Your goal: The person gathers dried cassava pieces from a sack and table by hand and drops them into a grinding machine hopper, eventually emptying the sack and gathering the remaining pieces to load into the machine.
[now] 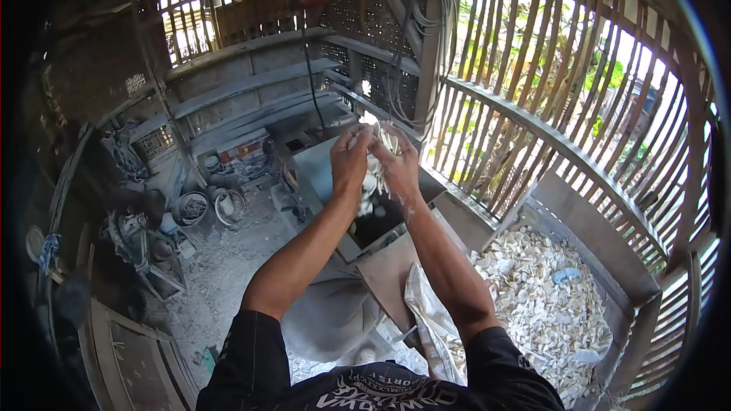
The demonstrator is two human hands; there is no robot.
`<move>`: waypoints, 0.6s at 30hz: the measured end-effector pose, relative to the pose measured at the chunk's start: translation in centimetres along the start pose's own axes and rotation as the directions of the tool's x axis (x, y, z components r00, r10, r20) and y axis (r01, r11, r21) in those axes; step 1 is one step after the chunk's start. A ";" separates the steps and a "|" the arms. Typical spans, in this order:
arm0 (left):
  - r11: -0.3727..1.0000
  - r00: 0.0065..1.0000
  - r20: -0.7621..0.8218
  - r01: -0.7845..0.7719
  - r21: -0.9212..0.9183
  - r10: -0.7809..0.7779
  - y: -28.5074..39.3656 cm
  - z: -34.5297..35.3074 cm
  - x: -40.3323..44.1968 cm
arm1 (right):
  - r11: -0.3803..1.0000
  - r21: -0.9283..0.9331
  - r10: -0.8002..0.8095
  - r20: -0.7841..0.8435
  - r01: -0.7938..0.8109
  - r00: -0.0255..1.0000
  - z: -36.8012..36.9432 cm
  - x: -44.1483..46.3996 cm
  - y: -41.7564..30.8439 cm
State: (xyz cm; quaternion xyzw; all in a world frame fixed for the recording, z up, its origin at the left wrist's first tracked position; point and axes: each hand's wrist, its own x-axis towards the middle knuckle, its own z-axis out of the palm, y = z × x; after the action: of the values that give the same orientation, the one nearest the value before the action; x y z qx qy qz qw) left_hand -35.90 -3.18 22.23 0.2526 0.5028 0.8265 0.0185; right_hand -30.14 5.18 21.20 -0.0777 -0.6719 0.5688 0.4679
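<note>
In front of me, both hands are raised close together over a box-like bench with a dark opening. My left hand is closed, its fingers curled against pale pieces. Closed as well, my right hand grips thin whitish pieces that stick out between thumb and fingers. The two hands almost touch at the fingertips. More pale pieces show below the hands, blurred, over the opening; whether they are falling or held I cannot tell. A light blue-grey panel lies left of the opening.
A large heap of whitish chips fills a walled bin at right, with a pale sack beside it. Slatted walls enclose the right side. A cable hangs ahead. Buckets stand on the dusty floor at left.
</note>
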 end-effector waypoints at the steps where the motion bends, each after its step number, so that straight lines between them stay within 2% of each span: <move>1: 0.998 0.998 0.041 0.039 -0.046 -0.037 -1.0 -0.9 0.6 | 0.999 -0.027 0.044 0.040 -0.043 0.998 0.0 0.2 0.3; 4: 0.991 0.981 0.150 0.110 0.074 -0.120 -2.5 -3.1 1.9 | 0.985 -0.115 0.142 0.125 -0.128 0.982 -0.5 -0.3 1.5; 6: 0.976 0.969 0.217 0.070 0.206 -0.115 -2.6 -4.6 2.9 | 0.974 -0.176 0.174 0.173 -0.143 0.969 -0.9 0.1 1.7; 7: 0.961 0.961 0.251 0.045 0.272 -0.116 -2.5 -5.4 3.4 | 0.978 -0.181 0.140 0.209 -0.102 0.968 -1.0 -0.1 1.6; 8: 0.942 0.951 0.284 0.017 0.335 -0.119 -2.4 -5.8 3.5 | 0.950 -0.298 0.161 0.195 -0.098 0.968 -1.1 -0.2 1.7; 9: 0.876 0.942 0.225 0.121 0.467 -0.250 0.4 -5.5 2.8 | 0.908 -0.409 0.180 0.178 -0.094 0.967 -1.1 -0.2 1.5; 11: 0.865 0.950 0.296 -0.068 0.498 -0.096 -1.7 -6.7 3.7 | 0.804 -0.591 0.199 0.164 -0.065 0.966 -1.3 -0.3 0.9; 12: 0.848 0.943 0.331 -0.158 0.506 -0.022 -2.6 -7.1 3.8 | 0.783 -0.619 0.225 0.180 -0.067 0.958 -1.2 -0.5 -0.2; 13: 0.809 0.940 0.340 -0.170 0.563 -0.040 -1.7 -6.9 3.4 | 0.760 -0.646 0.250 0.196 -0.067 0.948 -1.0 -0.5 -1.3; 15: 0.800 0.937 0.350 -0.216 0.560 0.008 -1.8 -6.5 3.3 | 0.707 -0.705 0.306 0.227 -0.061 0.925 -0.8 -0.6 -3.8; 18: 0.788 0.934 0.354 -0.255 0.561 0.050 -2.4 -6.9 3.5 | 0.756 -0.654 0.194 0.159 -0.044 0.968 -0.6 -0.4 -0.1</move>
State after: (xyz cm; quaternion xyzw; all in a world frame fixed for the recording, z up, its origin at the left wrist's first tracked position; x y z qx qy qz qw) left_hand -42.47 -6.61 19.05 0.4164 0.7052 0.5718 -0.0484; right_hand -29.43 5.31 21.05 -0.2141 -0.8668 0.3368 0.2991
